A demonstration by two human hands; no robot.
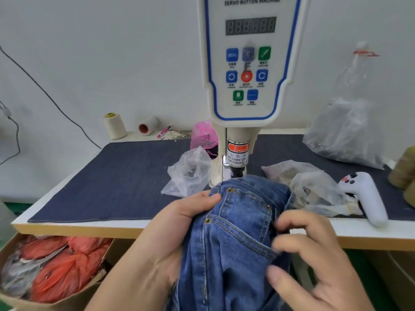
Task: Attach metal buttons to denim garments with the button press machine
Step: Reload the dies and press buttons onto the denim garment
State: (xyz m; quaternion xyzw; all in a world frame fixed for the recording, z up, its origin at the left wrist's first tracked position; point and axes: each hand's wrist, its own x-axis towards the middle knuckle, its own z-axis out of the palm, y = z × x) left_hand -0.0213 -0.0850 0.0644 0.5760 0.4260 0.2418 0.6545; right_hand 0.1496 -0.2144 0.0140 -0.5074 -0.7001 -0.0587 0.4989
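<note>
Sitting under the bench (67, 226) at my left, a cardboard box (45, 304) holds knotted orange bags (67, 265) and some grey plastic. On the bench, a big clear bag (345, 131) at far right holds dark contents I cannot make out; smaller crumpled clear bags (190, 173) lie either side of the press (247, 63). The jeans (235, 232) are bunched at the bench's front edge, just below the press head. My left hand (170, 232) has a closed grip on their left fold, thumb on top. My right hand (314, 254) rests curled fingertips on the pocket (244, 212), near brass rivets (207, 220).
</note>
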